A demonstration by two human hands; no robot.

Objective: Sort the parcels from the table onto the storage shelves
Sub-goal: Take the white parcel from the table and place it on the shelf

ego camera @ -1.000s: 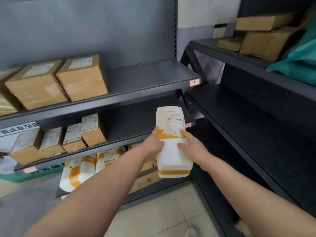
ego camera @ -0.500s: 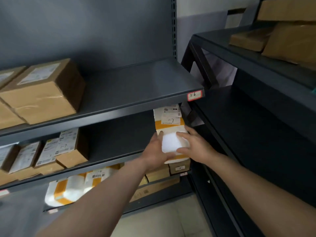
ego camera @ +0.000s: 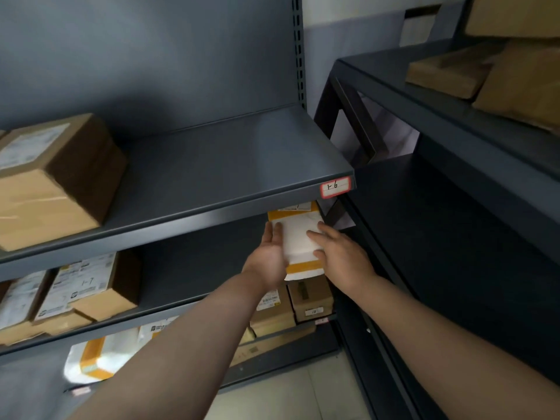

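A grey metal shelving unit (ego camera: pixel 188 86) fills most of the head view, and the shelf tagged "1-6" (ego camera: pixel 230 174) serves as the landmark here. To the right of that shelf, at an angle to it, stands a second dark rack (ego camera: pixel 454 213), with brown cardboard boxes (ego camera: pixel 500 74) on its top level, above and well to the right of the tagged shelf. On the tagged shelf itself, at its far left end, sits a large cardboard box (ego camera: pixel 57 183) with a white label on top. One level below the tagged shelf, at the left, a row of smaller labelled boxes (ego camera: pixel 78 292) leans together. Two levels below, white-and-orange padded bags (ego camera: pixel 100 356) lie at the left and small cartons (ego camera: pixel 291 304) stand at the right.

Directly under the right end of the tagged shelf, just below its red-bordered label (ego camera: pixel 335 186), is the white parcel (ego camera: pixel 298 237) with orange bands. Its top edge is hidden behind the front lip of the tagged shelf; its lower end hangs out past the level beneath. The left hand (ego camera: pixel 269 256) is against the parcel's left edge, palm turned inward, fingers pointing up along its side. The right hand (ego camera: pixel 342 253) lies on the parcel's right side, fingers spread flat over its white face. The two hands are apart, with the parcel held between them, each touching it. Whether the parcel rests on the lower shelf cannot be told.
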